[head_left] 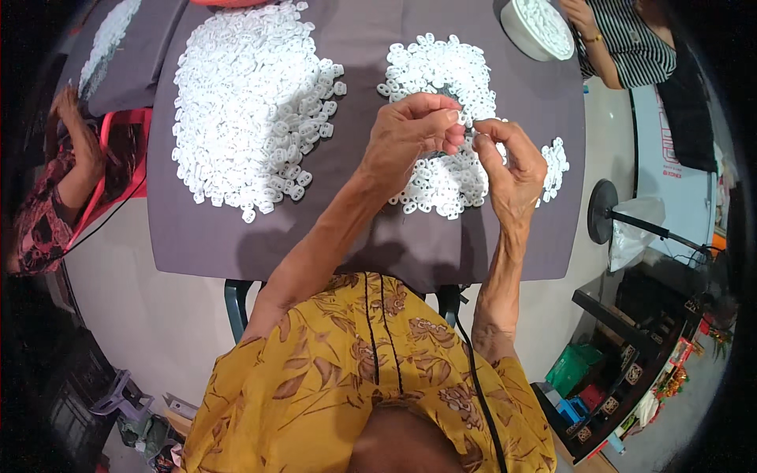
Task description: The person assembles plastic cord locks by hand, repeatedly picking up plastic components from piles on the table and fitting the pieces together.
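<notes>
Both hands meet close together above a pile of small white plastic pieces with holes [441,67] on a grey-brown covered table [213,244]. My left hand [406,134] is closed, its thumb and fingertips pressed together. To its right, my right hand [516,165] is curled, with thumb and index finger bent toward the left fingertips. A small dark bit seems to lie between the fingertips, too small to name. Whatever either hand pinches I cannot make out. A much larger heap of the same white pieces [236,102] spreads across the table's left half.
Beyond my right hand lies a small group of white pieces [555,169]. A white bowl [522,38] full of them stands at the far right, beside a person in a striped top [643,51]. Another person [59,181] sits by a red chair [126,150] at left.
</notes>
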`<action>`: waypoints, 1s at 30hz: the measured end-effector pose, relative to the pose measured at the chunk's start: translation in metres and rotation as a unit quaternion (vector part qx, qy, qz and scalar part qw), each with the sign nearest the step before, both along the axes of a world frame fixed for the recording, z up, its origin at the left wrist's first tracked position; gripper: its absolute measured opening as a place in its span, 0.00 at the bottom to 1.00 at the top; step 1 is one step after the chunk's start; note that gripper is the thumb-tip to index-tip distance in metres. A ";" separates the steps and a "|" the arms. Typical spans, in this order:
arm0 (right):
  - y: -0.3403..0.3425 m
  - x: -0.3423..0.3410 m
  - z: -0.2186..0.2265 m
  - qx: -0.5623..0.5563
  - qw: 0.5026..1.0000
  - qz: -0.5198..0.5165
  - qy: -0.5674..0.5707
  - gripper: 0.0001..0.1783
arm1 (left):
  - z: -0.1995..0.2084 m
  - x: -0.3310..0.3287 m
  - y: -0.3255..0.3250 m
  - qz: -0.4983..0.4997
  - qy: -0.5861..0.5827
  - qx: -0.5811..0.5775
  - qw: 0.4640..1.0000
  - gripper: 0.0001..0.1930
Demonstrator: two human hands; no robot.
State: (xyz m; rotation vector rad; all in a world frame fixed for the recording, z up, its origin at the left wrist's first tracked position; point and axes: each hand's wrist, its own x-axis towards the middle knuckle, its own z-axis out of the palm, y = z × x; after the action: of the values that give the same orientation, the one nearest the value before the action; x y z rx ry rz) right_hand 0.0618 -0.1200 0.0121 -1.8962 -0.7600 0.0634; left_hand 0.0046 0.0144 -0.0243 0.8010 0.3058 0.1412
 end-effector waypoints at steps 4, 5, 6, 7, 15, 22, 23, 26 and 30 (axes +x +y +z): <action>0.005 -0.002 0.002 -0.034 0.999 0.004 -0.027 0.05 | 0.002 -0.001 -0.001 0.001 -0.009 -0.011 1.000 0.10; 0.005 -0.002 0.003 -0.039 0.999 0.001 -0.035 0.05 | 0.002 -0.001 -0.001 0.004 -0.013 0.007 1.000 0.10; 0.005 -0.002 0.003 -0.044 0.998 -0.002 -0.042 0.05 | 0.002 -0.001 -0.002 0.005 -0.013 0.007 1.000 0.10; 0.007 -0.002 0.002 -0.044 0.998 -0.002 -0.043 0.05 | 0.001 -0.001 -0.003 0.013 -0.020 0.009 1.000 0.11; 0.016 0.000 -0.001 -0.045 0.985 0.006 -0.169 0.06 | -0.009 0.001 -0.005 0.041 -0.048 0.030 0.998 0.11; 0.011 0.003 0.000 -0.060 0.990 0.018 -0.128 0.07 | -0.010 0.002 -0.002 0.032 -0.052 0.024 0.998 0.10; 0.006 0.005 -0.002 -0.020 0.998 0.035 -0.051 0.08 | -0.011 0.003 -0.001 0.033 -0.053 0.010 0.998 0.10; -0.001 0.007 0.004 0.049 0.992 0.039 0.112 0.11 | -0.004 0.002 -0.001 0.030 -0.020 -0.012 0.999 0.09; 0.001 0.015 0.011 0.123 0.949 0.011 0.291 0.11 | 0.009 -0.002 -0.001 0.026 -0.040 0.004 0.999 0.10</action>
State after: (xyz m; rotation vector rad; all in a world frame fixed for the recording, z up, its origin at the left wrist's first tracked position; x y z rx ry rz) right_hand 0.0765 -0.1191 0.0230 -1.5133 -0.3609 0.4969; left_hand 0.0022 0.0131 -0.0153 0.7939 0.2516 0.2230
